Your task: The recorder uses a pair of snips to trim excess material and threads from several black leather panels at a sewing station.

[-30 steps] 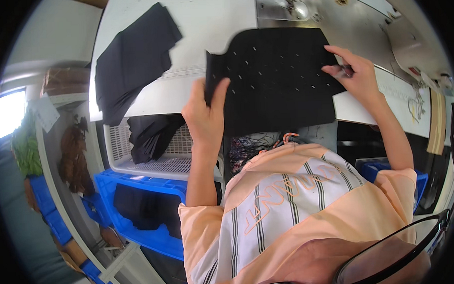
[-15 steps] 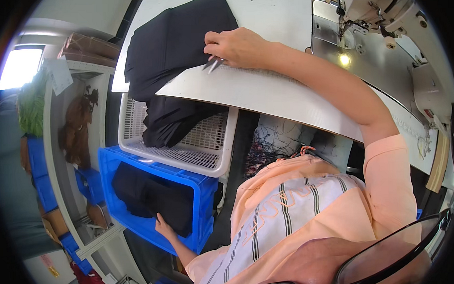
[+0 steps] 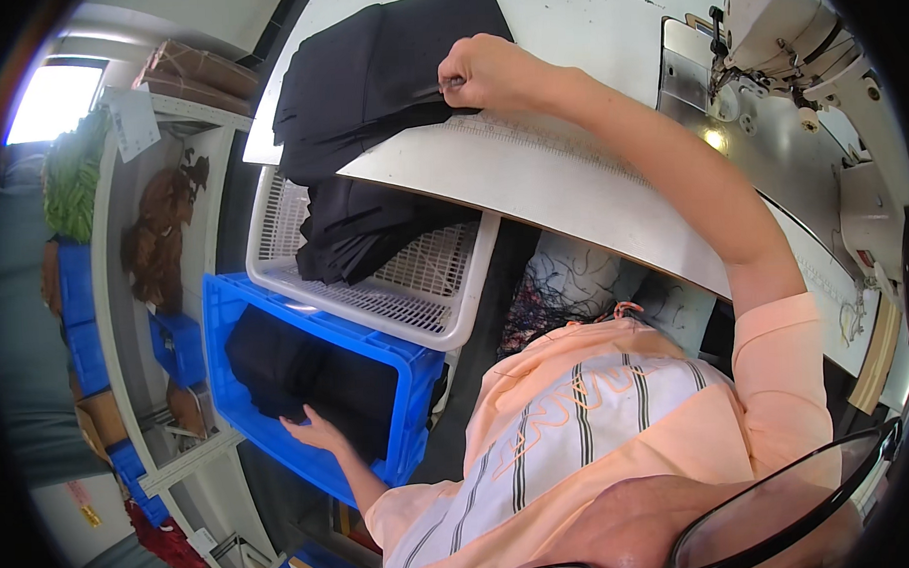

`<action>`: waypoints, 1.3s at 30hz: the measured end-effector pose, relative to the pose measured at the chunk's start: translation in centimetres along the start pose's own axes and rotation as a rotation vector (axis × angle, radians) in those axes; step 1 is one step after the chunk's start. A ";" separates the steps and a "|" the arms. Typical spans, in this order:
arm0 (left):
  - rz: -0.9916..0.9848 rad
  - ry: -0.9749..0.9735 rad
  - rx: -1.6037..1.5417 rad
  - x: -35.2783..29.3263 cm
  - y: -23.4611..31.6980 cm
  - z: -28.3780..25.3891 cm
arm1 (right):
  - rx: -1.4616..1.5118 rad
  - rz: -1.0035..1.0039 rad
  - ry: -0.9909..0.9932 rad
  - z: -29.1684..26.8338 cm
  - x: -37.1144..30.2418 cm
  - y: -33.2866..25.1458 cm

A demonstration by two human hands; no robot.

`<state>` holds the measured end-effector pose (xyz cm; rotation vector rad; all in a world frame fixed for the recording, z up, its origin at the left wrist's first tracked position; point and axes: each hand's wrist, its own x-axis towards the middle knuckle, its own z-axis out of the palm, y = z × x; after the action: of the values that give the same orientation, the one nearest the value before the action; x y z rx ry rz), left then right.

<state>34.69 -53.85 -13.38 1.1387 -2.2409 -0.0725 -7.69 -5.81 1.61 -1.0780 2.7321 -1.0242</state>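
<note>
My right hand (image 3: pixel 482 73) reaches across the white table (image 3: pixel 531 171) and is closed on the edge of a stack of black fabric pieces (image 3: pixel 377 71) at the table's left end. My left hand (image 3: pixel 314 429) hangs low at my left side, fingers spread, pressing on dark fabric (image 3: pixel 307 374) that lies inside a blue plastic crate (image 3: pixel 380 452). Above the crate a white mesh basket (image 3: pixel 425 290) holds more folded black fabric (image 3: pixel 363 232).
A white sewing machine (image 3: pixel 796 42) stands at the table's right end with a lit metal bed (image 3: pixel 770 153). On the left, a shelf unit (image 3: pixel 123 255) carries blue bins, brown items and green material. Loose threads (image 3: pixel 565 285) hang under the table.
A second ago both hands held a black perforated piece on the table. Since then my left hand dropped to the blue crate and my right hand moved left onto the black stack.
</note>
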 end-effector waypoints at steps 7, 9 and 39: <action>0.697 -0.150 -0.493 -0.1 28.7 -3.9 | -0.134 -0.116 0.304 -0.8 -4.3 0.2; 0.941 -0.165 -0.434 -2.9 35.1 -5.1 | -0.244 -0.135 0.135 -2.5 -9.3 -2.5; 1.888 -0.421 -0.897 -17.7 62.3 -3.1 | -0.575 0.690 1.294 -19.7 -47.0 -2.8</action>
<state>-0.26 -0.86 -0.28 -1.6004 -2.2211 -0.4537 24.63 32.91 9.19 1.0288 3.9144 -0.9635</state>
